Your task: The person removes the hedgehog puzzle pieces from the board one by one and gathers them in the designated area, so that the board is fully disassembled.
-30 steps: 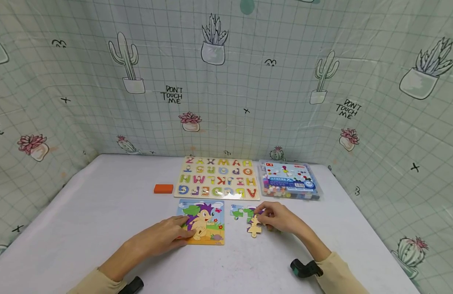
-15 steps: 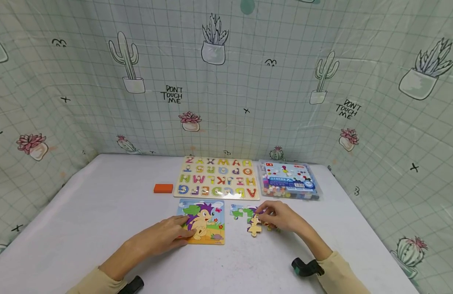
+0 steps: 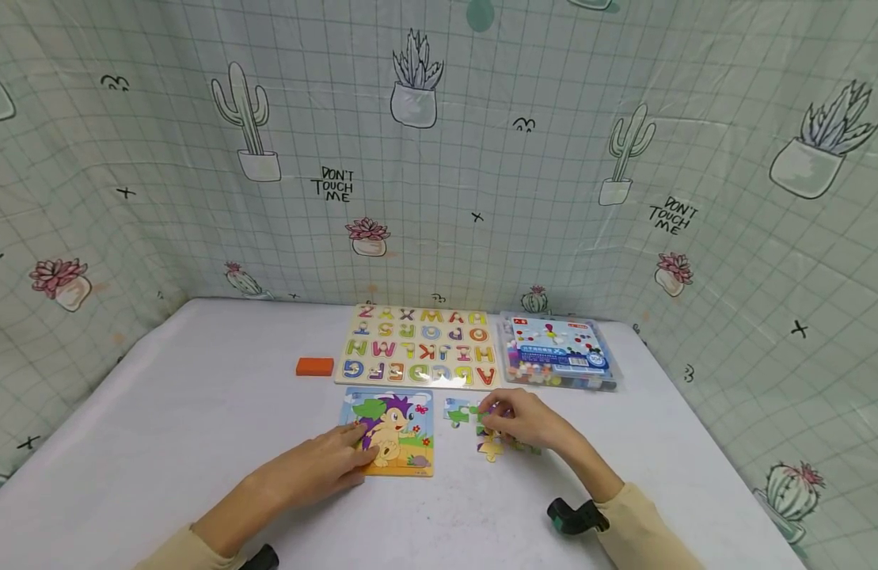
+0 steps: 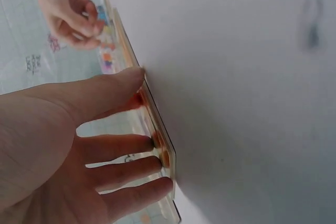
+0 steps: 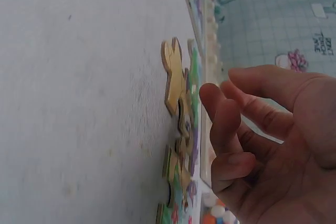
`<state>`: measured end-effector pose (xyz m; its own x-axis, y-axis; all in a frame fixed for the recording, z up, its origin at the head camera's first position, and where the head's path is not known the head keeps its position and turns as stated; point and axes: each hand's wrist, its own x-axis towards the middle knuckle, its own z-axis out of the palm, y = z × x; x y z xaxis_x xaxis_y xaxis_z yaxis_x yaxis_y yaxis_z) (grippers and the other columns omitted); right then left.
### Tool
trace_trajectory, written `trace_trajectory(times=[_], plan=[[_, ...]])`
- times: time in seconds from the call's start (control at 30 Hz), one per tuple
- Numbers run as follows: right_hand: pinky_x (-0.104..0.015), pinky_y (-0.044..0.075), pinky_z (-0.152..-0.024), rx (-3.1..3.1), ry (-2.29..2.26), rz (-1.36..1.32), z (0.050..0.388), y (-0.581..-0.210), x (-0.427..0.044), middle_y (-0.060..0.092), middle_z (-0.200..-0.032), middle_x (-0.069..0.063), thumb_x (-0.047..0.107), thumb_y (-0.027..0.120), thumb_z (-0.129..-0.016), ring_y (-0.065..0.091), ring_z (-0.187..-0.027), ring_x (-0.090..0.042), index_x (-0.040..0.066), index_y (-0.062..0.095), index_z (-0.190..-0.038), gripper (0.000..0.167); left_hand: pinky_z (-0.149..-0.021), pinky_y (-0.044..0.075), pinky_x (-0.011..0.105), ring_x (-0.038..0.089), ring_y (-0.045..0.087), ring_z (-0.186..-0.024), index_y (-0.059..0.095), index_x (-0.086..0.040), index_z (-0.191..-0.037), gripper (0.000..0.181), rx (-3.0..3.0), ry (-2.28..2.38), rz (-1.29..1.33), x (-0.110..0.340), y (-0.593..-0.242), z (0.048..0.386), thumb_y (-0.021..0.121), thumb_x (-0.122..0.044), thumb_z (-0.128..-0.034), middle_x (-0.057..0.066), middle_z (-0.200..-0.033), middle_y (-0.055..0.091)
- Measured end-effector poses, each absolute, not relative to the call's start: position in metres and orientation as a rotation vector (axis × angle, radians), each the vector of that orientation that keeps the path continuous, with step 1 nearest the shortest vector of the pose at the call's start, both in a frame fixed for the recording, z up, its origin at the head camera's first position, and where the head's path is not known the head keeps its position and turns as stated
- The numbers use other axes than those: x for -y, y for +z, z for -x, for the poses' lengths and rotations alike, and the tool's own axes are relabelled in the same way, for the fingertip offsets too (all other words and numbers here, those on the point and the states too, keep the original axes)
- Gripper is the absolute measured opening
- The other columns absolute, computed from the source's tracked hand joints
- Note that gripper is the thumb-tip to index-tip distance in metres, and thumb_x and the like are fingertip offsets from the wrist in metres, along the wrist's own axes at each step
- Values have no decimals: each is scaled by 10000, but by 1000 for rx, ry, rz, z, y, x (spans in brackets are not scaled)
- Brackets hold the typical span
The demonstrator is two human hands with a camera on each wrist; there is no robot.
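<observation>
Puzzle (image 3: 401, 431), flat, square, under spread left hand (image 3: 323, 461); right hand (image 3: 526, 419), curved but parted, over knobbed wooden pieces (image 5: 174, 80)

Plain beige sleeves (image 3: 641, 529) and black wrist-worn devices (image 3: 581, 518).
Behind the left hand (image 3: 324, 463), the sleeve leaves the wrist bare and a rounded black end (image 3: 264, 557) shows; behind the right hand (image 3: 527, 416), a bent black body bears a small dark-green patch (image 3: 556, 523).

Left hand (image 4: 89, 135), extending from nine o'clock, touched a thin board (image 4: 155, 111) with thumb and fingertips. Right hand (image 4: 71, 17), fingers bent, showed at eleven. White table (image 4: 252, 108) occupied three o'clock.
</observation>
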<state>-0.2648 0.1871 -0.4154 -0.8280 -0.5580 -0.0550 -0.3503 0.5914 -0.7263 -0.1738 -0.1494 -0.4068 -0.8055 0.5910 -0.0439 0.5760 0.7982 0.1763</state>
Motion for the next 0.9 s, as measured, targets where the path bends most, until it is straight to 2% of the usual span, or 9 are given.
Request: trace_trajectory(times=[0.23,0.4,0.63,0.9], plan=[[-229,483,-513,-2501,-1082,833,263,-419,-146,696,-842,-114,164,623,-965,564,-608,-136,45,668,-1060,159,-1083,447,477,324,439,-1395,562,-9,-1363,516,-2867,138,-919,140,-408,164,564,-366,-991,143,-1514,442],[-226,487,-518,-2508,-1042,928,265,-420,-113,695,-842,-74,162,623,-964,580,-600,-136,69,684,-1056,144,-1112,418,487,338,441,-1384,526,-28,-1402,523,-2870,115,-1004,137,-409,159,557,-356,-995,125,-1505,450],[-167,442,-555,-2559,-947,967,270,-424,-71,677,-818,33,186,649,-946,521,-626,-36,112,726,-1011,125,-1094,418,544,358,420,-1389,536,-82,-1405,494,-2843,138,-1055,134,-409,154,572,-343,-987,97,-1496,467],[-145,389,-536,-2568,-918,933,273,-422,-43,753,-977,-17,179,641,-951,503,-604,-25,101,748,-1096,196,-1150,371,492,328,393,-1418,511,-87,-1428,551,-2807,104,-997,132,-409,152,575,-399,-978,86,-1529,428]])
